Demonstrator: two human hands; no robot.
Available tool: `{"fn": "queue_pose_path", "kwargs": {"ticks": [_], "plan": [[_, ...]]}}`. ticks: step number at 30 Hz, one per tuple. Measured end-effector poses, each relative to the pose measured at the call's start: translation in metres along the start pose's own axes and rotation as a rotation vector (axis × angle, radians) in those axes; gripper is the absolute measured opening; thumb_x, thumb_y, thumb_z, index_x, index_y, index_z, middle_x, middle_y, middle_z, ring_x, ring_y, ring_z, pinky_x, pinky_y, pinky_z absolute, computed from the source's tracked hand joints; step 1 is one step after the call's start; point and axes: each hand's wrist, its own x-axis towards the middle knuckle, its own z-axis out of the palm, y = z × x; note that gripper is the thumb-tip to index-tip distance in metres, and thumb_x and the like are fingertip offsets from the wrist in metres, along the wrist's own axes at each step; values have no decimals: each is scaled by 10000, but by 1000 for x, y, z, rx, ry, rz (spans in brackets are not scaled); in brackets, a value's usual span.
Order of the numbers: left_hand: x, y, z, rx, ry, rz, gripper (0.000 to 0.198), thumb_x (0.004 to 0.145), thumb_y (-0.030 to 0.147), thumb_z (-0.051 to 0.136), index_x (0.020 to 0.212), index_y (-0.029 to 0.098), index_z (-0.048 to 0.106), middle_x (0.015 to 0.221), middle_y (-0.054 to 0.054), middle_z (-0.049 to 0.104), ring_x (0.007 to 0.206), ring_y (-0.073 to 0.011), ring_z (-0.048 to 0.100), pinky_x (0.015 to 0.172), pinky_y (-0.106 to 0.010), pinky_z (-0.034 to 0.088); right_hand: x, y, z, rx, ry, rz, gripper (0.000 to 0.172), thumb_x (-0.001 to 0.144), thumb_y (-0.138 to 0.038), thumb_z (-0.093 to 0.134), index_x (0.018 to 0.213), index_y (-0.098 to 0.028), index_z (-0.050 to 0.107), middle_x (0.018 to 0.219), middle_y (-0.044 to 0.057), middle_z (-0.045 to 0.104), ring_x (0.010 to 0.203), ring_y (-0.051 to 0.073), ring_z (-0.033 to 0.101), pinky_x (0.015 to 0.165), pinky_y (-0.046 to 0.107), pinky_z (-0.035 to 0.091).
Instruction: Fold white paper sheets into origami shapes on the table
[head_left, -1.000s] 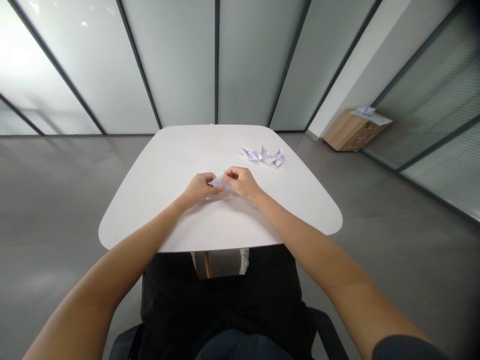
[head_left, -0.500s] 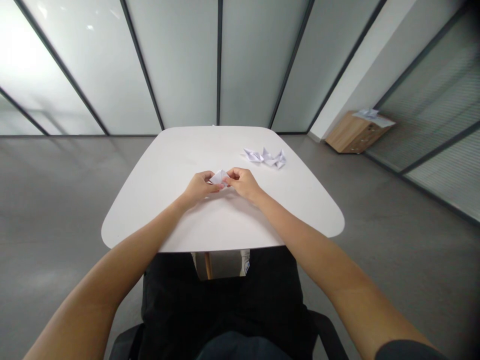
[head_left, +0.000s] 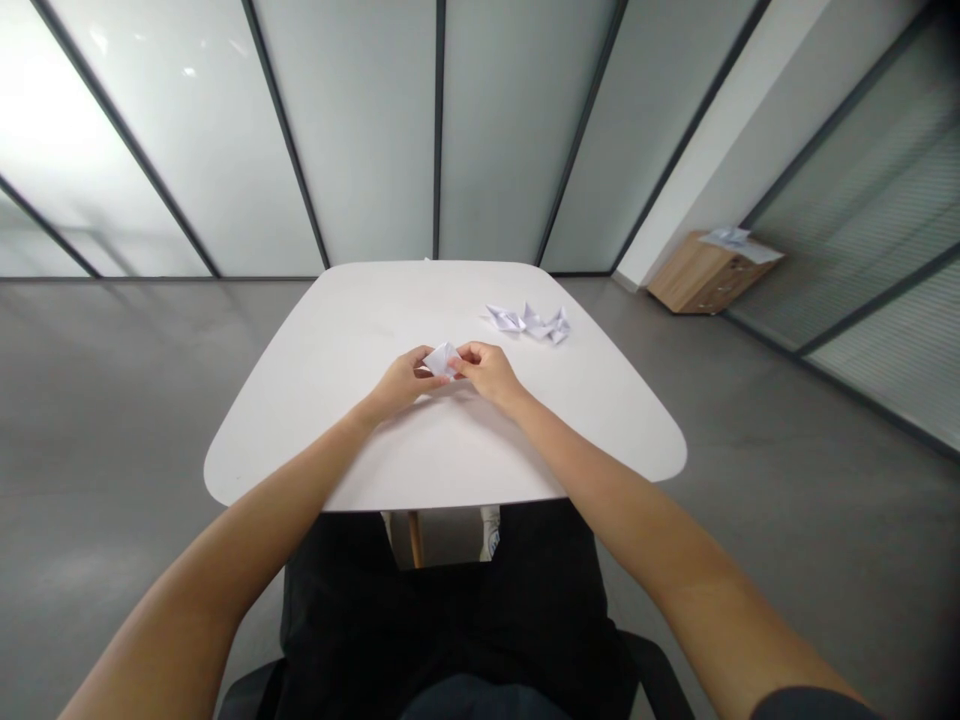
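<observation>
A wall of frosted glass panels in dark frames runs across the far side of the room, and a white pillar stands at its right, next to a ribbed glass partition. The grey floor spreads out on both sides. Against the partition, well apart from everything else, sits a low wooden drawer cabinet with loose sheets of paper on top.

In the middle stands a white table with rounded corners. The seated person's black-clothed lap is just behind its near edge, and a dark chair armrest shows at the lower right. Both forearms reach forward and rest over the near half of the table.

The two hands are close together near the table's centre, a little above its surface. The grip of the left hand and of the right hand is closed in a pinch on a small piece of folded white paper, held between them by its left and right sides. Farther across the table, up and to the right of the hands and out of their reach of touch, lies a cluster of folded white paper shapes, touching one another.
</observation>
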Motion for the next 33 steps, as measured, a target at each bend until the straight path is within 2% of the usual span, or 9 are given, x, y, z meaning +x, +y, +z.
{"fn": "queue_pose_path", "kwargs": {"ticks": [8,12,16,20,24,27,30,33], "plan": [[3,-9,-7,53,-14,-4,443,725,366,879,1046,165,650,901,-44,736,765,-166,681,654,-267,476,-1,0,4,-2,-28,8,400,727,-560,826,849,-192,728,852,45,776,704,186,706,720,331,588],[2,-7,-8,55,-2,6,468,711,366,886,1064,164,653,904,-46,747,800,-177,696,702,-280,503,-1,-1,4,0,-24,15,422,716,-572,829,858,-187,733,860,45,778,708,180,699,706,317,587],[3,-6,-8,18,5,30,425,817,470,798,1096,169,687,1010,-76,765,891,-196,714,792,-318,541,-2,-1,2,-6,-63,10,371,747,-530,811,879,-189,749,880,40,779,744,181,698,701,308,588],[8,-8,-8,9,85,48,410,828,533,773,1009,169,720,955,-66,766,838,-186,695,791,-321,543,-2,3,1,-49,-117,15,328,773,-482,793,915,-188,764,889,39,779,749,180,696,698,307,587],[10,-10,-10,30,117,66,409,805,541,794,958,166,741,928,-67,764,824,-189,682,785,-323,532,-2,4,1,-125,-123,-5,311,806,-476,771,943,-197,763,907,39,783,773,186,709,701,305,585],[9,-9,-12,50,125,74,402,829,548,773,960,169,749,914,-65,756,809,-184,670,765,-319,523,-4,0,-1,-222,-78,-60,323,821,-437,770,1053,-212,761,991,49,780,792,179,713,718,299,576],[8,-7,-13,80,123,89,384,850,542,757,963,175,756,906,-58,745,796,-173,655,746,-308,516,-6,-6,-2,-282,-36,-121,419,840,-416,760,1213,-230,730,1031,53,769,731,156,692,717,302,564],[6,-4,-13,116,108,102,364,856,528,756,964,181,763,920,-59,746,814,-175,657,766,-313,521,-6,-7,-2,-244,-47,-167,385,883,-412,714,1225,-237,736,1005,47,777,748,161,698,758,315,571]]}}
